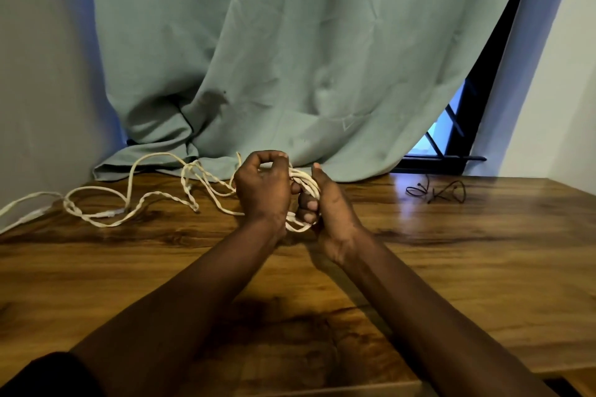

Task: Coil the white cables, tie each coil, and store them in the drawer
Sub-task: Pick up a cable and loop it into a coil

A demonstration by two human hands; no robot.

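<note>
Both hands grip white cable coil — unfinished

White cable partly coiled, loops above table, twisted slack trailing left.

Left hand: back toward the camera, fingers curled over at the top, gripping strands of the cable coil.
Right hand: palm turned leftward, thumb pointing up, fingers curled round the coil.
Forearms: bare, stretched forward, converging; hands just beside each other.
</note>
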